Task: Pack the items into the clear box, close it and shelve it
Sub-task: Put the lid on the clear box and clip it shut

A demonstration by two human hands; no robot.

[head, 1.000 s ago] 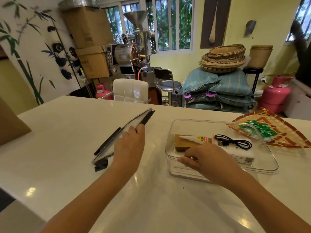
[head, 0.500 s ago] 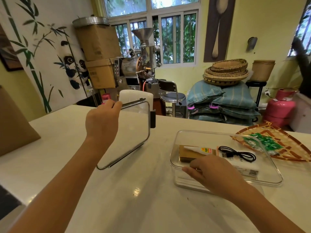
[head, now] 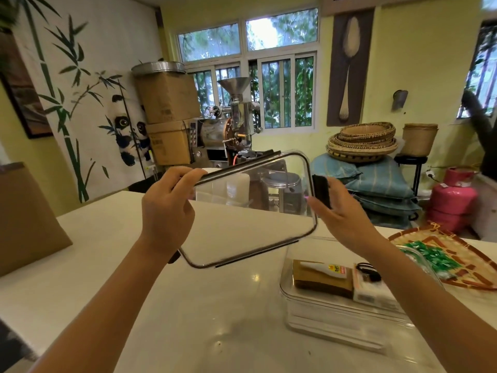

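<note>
Held up in the air above a white tabletop [head: 220, 313], a clear lid [head: 250, 208] with dark seals, tilted, left hand [head: 168, 208] curled around its left edge in a closed grip and right hand [head: 341, 211] with fingers spread against its right edge beside a black latch [head: 320, 191]. Below and to the right, resting open on the tabletop, the clear box [head: 336, 316], holding a brown packet [head: 320, 279], a white glue tube [head: 326, 268], a white carton [head: 372, 290] and a black cable [head: 368, 271]. Just beyond the box, a woven tray [head: 473, 273] carrying green sweets [head: 430, 258].
</note>
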